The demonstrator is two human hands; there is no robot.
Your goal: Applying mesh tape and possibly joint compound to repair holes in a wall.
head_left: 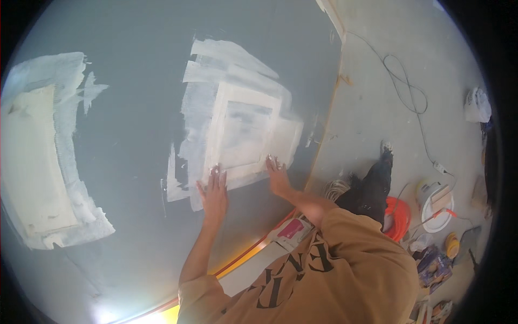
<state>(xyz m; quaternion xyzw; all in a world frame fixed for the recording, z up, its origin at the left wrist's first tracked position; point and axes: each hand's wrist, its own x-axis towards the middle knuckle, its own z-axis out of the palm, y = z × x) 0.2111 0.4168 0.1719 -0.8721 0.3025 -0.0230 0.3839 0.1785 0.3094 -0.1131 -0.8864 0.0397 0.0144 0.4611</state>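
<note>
On the grey wall [145,108] is a squarish patch of white filler [248,127], bordered by pale cream strips and ringed by rough white smears. My left hand [215,191] lies with its fingers stretched at the patch's lower left corner. At the lower right corner, the fingertips of my right hand [278,177] touch the strip, fingers extended. White filler coats the fingertips of both hands, and neither holds anything. Further left, a second, larger cream patch [35,162] with white edges covers part of the wall.
Along the wall's foot run a red-orange strip and a white box with a pink panel [292,229]. On the floor lie an orange hose coil [398,220], a white bucket [438,205], a looped grey cable [399,81] and a white bag [478,105].
</note>
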